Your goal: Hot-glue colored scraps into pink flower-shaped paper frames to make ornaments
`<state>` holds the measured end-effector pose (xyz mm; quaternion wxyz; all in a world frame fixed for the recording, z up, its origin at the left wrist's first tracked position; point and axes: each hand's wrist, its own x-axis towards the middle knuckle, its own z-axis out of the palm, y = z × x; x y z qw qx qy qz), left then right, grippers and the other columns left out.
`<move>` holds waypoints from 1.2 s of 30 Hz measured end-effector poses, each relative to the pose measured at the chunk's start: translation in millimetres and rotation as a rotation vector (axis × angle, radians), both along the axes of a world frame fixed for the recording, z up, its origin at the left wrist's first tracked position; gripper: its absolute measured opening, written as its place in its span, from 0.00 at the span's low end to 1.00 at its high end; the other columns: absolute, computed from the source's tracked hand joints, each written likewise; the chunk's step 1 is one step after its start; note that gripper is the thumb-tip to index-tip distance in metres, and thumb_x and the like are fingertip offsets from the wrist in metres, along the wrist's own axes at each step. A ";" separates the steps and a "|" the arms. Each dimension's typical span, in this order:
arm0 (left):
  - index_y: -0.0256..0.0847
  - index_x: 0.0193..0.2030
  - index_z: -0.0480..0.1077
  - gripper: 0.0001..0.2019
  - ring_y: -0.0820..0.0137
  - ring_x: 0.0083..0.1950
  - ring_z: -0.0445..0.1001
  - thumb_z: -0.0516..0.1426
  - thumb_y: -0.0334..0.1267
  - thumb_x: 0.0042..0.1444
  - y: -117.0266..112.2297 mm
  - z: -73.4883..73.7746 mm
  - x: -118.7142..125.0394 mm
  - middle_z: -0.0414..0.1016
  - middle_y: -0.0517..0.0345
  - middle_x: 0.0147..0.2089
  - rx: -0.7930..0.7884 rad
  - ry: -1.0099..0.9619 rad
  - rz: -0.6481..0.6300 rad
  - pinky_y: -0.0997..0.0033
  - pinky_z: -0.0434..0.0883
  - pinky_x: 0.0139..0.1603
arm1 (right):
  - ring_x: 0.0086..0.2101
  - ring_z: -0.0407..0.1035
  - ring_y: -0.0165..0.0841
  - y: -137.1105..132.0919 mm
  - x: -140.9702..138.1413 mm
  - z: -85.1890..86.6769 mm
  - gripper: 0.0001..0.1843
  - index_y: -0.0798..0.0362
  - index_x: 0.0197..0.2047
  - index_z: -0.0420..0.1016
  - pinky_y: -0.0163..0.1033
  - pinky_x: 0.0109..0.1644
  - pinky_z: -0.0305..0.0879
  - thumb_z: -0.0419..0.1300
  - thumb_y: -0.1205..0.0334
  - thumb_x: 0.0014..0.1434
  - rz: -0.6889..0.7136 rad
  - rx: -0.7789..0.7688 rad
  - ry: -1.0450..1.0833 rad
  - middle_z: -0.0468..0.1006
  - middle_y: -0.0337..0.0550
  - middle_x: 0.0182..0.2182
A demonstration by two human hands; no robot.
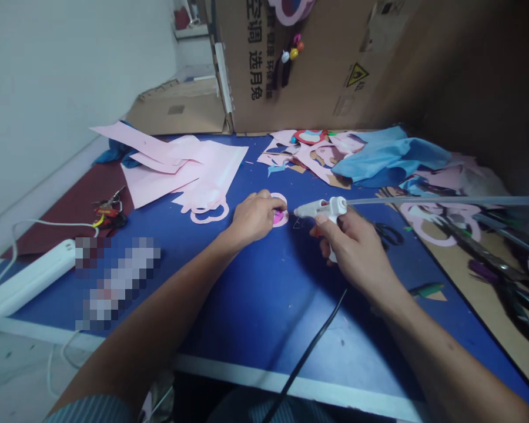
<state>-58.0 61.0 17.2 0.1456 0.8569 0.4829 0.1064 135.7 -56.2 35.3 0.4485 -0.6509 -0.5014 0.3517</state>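
L hand [253, 217]: fingers [278, 204] narrow, holding pink cut-out [280, 196] w/ magenta piece [278, 217], near mid-desk [247, 305]. R hand [357, 249]: fingers wrapped round grip of white glue gun [315, 209]; trigger pressed or not, cannot tell. Nozzle [295, 212] just beside cut-out; contact unconfirmed.

Risks (judgement): nozzle v. near L fingers, so a small R-hand slip could burn them if gun is hot. Thin strands [297, 223] below nozzle, poss. glue, could drag over cut-out & mar it. If L fingers shift, magenta piece could end up off-centre. Long glue stick [445, 201] could catch on tools [505, 269] at R & swing nozzle. Black cord [306, 357] crosses near edge of desk; could snag & tug gun, if connected (link not visible).

Orientation: gun points L, at cut-out; long axis approx. side to side, grip down & twd wearer. Stick trails R, roughly in line w/ barrel. Cut-out part-hidden by L hand; full outline & long axis n/a.

Surrounds: scissors [390, 234] just R of R hand; pink sheets [220, 158] far L.
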 end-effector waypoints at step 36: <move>0.50 0.55 0.81 0.15 0.56 0.60 0.77 0.56 0.28 0.72 -5.2 0.4 -1.5 0.80 0.51 0.57 0.021 -0.032 0.009 0.56 0.74 0.60 | 0.22 0.68 0.33 -1.1 -5.9 -8.7 0.24 0.49 0.42 0.73 0.39 0.24 0.59 0.60 0.35 0.72 0.083 -0.015 -0.002 0.77 0.39 0.26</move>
